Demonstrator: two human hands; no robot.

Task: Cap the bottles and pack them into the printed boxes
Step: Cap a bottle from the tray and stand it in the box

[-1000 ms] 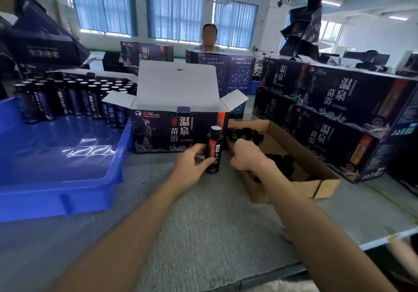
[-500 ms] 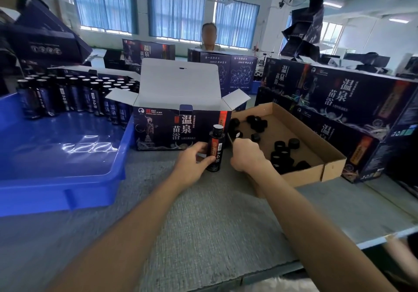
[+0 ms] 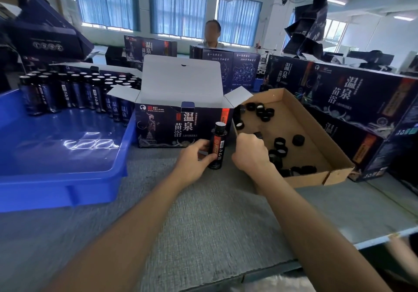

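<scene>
Head view, single frame.

- Landmark: open printed box (image 3: 181, 124), lid flap up, at the middle of the worktop (image 3: 203, 212).
- Bottle (image 3: 218, 142): upright on the worktop, just in front of the box's right front corner. The neck shows a pale top with no black cap on it, so I read it as uncapped.
- Left hand (image 3: 194, 156): fingers and thumb wrapped round the lower body of the bottle, steadying it.
- Right hand (image 3: 250, 153): just right of the bottle, over the near-left corner of the cardboard tray (image 3: 339, 176). Fingers are curled, pinching what looks like a black cap (image 3: 258, 134) at the fingertips. The grip itself is partly hidden.
- Loose caps (image 3: 280, 143): scattered in the tray, right of the box. Plenty remain.
- Waiting bottles (image 3: 74, 92): rows standing left of the box at the far end of the blue bin (image 3: 56, 146). Tops look pale, so probably uncapped.
- Closed printed boxes (image 3: 339, 92): stacked right of the box, beyond the tray. These look like finished packs.

Progress, as judged:
- Some boxes appear filled and closed.
- The inside of the open box is not visible, so its fill cannot be told.
- Step in hand is capping this one bottle: cap picked, not yet on the neck.
- Left to do: seat and tighten the cap, put the bottle into the open box, then repeat for the many bottles waiting.
</scene>
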